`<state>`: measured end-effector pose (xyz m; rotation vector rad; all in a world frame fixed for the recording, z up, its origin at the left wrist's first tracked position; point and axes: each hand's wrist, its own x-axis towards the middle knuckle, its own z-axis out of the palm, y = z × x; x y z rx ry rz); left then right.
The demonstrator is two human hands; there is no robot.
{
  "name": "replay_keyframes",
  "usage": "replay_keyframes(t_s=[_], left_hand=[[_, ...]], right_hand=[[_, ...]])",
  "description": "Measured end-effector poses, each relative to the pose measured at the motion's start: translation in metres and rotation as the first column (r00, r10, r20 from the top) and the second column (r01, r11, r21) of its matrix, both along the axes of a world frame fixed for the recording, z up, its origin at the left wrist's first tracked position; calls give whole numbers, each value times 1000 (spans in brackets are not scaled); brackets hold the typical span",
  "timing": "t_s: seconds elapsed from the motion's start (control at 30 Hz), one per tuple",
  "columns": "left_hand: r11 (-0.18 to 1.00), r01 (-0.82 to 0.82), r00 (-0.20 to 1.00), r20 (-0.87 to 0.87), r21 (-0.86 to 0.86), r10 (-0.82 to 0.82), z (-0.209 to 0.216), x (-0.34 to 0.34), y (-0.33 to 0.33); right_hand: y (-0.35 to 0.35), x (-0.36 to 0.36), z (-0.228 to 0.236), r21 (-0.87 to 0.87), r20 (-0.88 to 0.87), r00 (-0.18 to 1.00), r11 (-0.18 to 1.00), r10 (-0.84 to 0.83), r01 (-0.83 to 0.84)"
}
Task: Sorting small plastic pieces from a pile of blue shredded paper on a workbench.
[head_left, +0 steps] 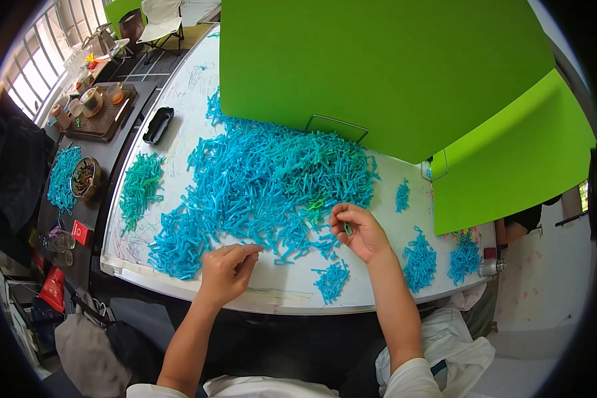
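Observation:
A wide heap of small blue and teal plastic pieces (245,166), slim and clip-like, covers the middle of the white table (292,285). My left hand (227,272) is closed, thumb and forefinger pinched together at the heap's near edge. Whatever it may hold is too small to make out. At the heap's near right edge, my right hand (363,235) is raised with curled fingers around a small dark green plastic piece (348,228). Between the hands and closer to me lies a small blue pile (331,281). A few bright green pieces (316,205) show in the heap.
Green panels (378,73) (511,159) stand behind and right of the heap. Separate piles (141,189) (419,262) (464,259) (402,196) lie at both sides. A black tray (158,126) sits far left. The dark side table (119,166) holds a basket (85,179) and tea things.

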<state>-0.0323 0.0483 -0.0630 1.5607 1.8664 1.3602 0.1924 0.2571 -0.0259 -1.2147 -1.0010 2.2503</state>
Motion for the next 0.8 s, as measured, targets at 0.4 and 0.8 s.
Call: replay_keyframes(t_s=[0.4, 0.8], left_hand=[[999, -3, 1000, 1, 37, 3, 0, -1, 0], [1000, -3, 1000, 15, 29, 2, 2, -1, 0]], right_hand=[[-32, -41, -31, 770, 636, 737, 260, -231, -583], [-41, -56, -31, 719, 693, 662, 211, -286, -662]])
